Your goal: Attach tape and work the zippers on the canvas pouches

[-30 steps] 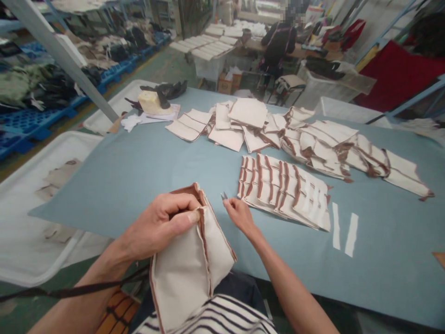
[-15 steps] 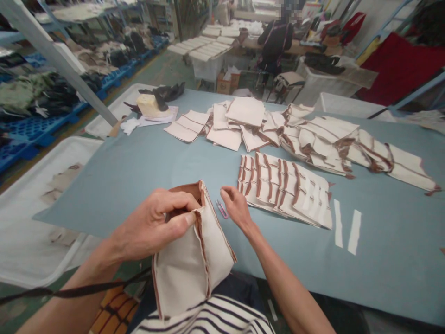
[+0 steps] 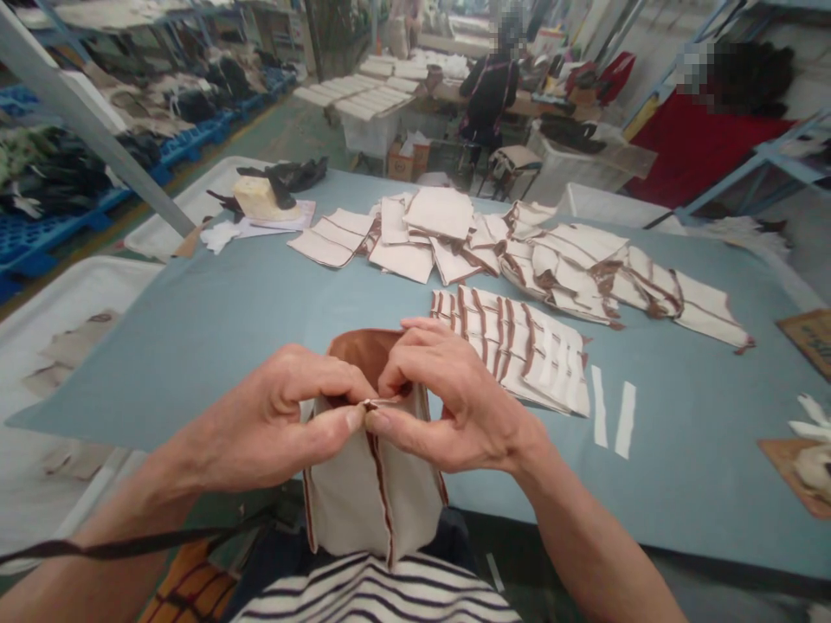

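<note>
A cream fabric pouch with brown bound seams and a brown lining is held upright over my lap at the table's near edge. My left hand pinches its top rim just left of the middle seam. On the other side of that seam, my right hand grips the same rim, thumb outside and fingers inside the opening. Both thumbs nearly meet at the seam. Beyond my right hand lies a fanned stack of cream pieces with brown edging. Two white strips rest to its right.
More cream pieces are heaped across the back of the blue-grey table. A yellow block and black fabric sit at the far left. White bins flank the left side. A person sits at a bench farther back.
My right hand has come left from the table to the pouch's rim and now grips it beside my left hand. The pouch has turned more squarely toward me. The view has shifted right.
</note>
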Motion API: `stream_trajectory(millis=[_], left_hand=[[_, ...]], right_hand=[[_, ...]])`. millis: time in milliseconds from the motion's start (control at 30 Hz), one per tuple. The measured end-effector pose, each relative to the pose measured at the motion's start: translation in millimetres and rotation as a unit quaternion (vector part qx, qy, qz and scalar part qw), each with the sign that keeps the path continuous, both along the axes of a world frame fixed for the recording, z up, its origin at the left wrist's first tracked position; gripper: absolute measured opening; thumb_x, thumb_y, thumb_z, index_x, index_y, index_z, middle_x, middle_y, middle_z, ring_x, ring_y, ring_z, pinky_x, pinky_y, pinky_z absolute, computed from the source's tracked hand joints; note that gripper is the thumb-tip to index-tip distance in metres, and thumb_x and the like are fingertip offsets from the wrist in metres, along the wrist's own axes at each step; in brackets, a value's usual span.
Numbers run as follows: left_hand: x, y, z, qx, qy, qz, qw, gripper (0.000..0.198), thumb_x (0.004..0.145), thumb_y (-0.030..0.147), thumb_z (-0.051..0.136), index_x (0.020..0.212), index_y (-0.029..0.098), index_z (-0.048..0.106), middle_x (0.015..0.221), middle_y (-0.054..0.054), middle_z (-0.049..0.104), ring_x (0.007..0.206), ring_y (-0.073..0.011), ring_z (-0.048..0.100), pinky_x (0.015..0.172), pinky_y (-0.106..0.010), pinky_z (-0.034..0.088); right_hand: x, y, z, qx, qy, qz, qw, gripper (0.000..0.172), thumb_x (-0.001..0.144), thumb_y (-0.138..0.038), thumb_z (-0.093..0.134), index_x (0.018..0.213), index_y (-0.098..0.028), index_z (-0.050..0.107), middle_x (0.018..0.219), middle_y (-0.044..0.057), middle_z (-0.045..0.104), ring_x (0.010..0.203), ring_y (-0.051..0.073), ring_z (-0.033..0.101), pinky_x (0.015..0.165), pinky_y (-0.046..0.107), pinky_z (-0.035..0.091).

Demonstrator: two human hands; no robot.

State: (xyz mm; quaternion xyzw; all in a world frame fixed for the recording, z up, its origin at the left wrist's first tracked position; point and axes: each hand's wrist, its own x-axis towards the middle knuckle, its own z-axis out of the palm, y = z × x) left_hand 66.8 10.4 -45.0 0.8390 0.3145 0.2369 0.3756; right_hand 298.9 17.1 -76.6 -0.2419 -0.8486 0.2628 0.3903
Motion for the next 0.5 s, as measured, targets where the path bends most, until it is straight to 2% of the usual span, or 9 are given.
stream_trajectory(millis=[100, 167, 300, 367, 500], left_hand=[[1.0, -3.7, -0.1, -0.001, -0.004, 0.003, 1.0, 0.026, 0.096, 0.016, 0.053, 0.082, 0.018, 0.075, 0.068, 0.004, 0.072, 0.058, -0.0091, 0.063, 0.059, -0.015, 0.046], [4.1, -6.1, -1.3, 0.004, -0.005, 0.005, 1.0, 0.027, 0.096, 0.016, 0.051, 0.084, 0.017, 0.076, 0.068, 0.004, 0.072, 0.058, -0.0097, 0.064, 0.059, -0.016, 0.045], [12.1, -11.6, -14.0, 0.028, -0.04, 0.049, 0.998, 0.03, 0.094, 0.015, 0.046, 0.074, 0.017, 0.068, 0.06, 0.004, 0.061, 0.053, -0.009, 0.054, 0.054, -0.018, 0.039], [13.5, -14.0, -22.6, 0.029, -0.068, 0.068, 0.995, 0.028, 0.093, 0.016, 0.047, 0.07, 0.017, 0.063, 0.057, 0.005, 0.056, 0.05, -0.0084, 0.049, 0.052, -0.019, 0.036], [8.9, -15.2, -26.4, -0.005, -0.075, 0.047, 0.996, 0.027, 0.094, 0.018, 0.049, 0.075, 0.017, 0.068, 0.063, 0.004, 0.064, 0.054, -0.01, 0.056, 0.055, -0.019, 0.04]], right_hand=[[-2.1, -5.7, 4.1, -0.044, 0.012, 0.01, 0.999, 0.021, 0.094, -0.024, 0.063, 0.08, -0.025, 0.048, 0.076, -0.004, 0.062, 0.072, 0.015, 0.056, 0.084, 0.032, 0.046], [-6.3, -9.5, 5.2, -0.098, 0.011, -0.004, 0.995, 0.019, 0.09, -0.022, 0.058, 0.078, -0.026, 0.043, 0.075, -0.004, 0.059, 0.071, 0.015, 0.053, 0.076, 0.03, 0.042], [-15.5, -16.3, 2.2, -0.235, 0.024, -0.031, 0.971, 0.019, 0.084, -0.029, 0.052, 0.075, -0.027, 0.036, 0.07, -0.005, 0.051, 0.065, 0.014, 0.045, 0.066, 0.027, 0.038], [-17.1, -19.7, 1.6, -0.278, 0.027, -0.038, 0.959, 0.019, 0.085, -0.033, 0.051, 0.074, -0.027, 0.037, 0.069, -0.006, 0.049, 0.064, 0.013, 0.042, 0.062, 0.026, 0.035], [-12.4, -26.0, 9.8, -0.27, -0.025, -0.075, 0.96, 0.018, 0.086, -0.034, 0.056, 0.076, -0.025, 0.044, 0.068, -0.006, 0.05, 0.063, 0.012, 0.042, 0.062, 0.026, 0.033]])
